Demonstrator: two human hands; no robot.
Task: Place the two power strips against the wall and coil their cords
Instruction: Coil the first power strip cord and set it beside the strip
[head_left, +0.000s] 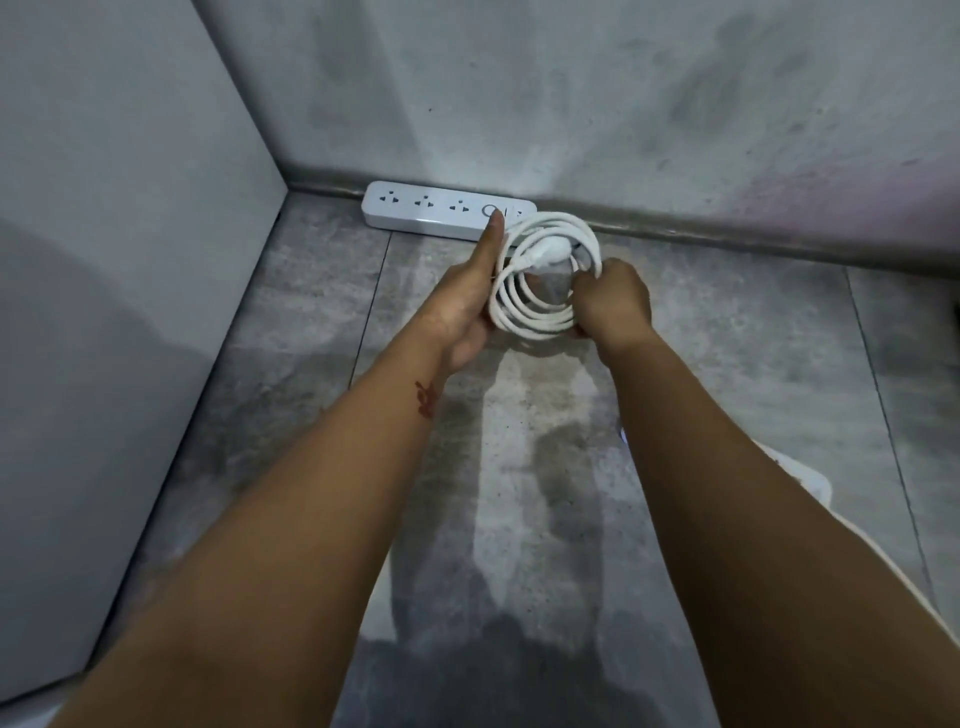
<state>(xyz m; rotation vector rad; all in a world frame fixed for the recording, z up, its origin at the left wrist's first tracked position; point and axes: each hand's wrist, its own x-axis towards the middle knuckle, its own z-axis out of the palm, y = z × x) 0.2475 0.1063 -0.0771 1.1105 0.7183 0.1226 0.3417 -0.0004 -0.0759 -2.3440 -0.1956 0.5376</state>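
Power strip (447, 210) lies on grey tiles (727, 374) against stained wall (571, 104), cord (511, 314) coiled.

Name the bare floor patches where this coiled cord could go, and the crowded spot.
Free: floor along the skirting right of the power strip; floor between the side panel and left forearm. Crowded: the strip's right end, where left hand and right hand hold the coiled cord.

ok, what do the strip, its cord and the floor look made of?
Strip: white moulded plastic by the look, semi-gloss, with a soft sheen along its front edge.
Cord: white, smooth flexible jacket, probably PVC or rubber, since it lies in loose round loops without kinks.
Floor: grey mottled tile, matt, stone or ceramic, I can't tell which. Straight joint lines run across it.
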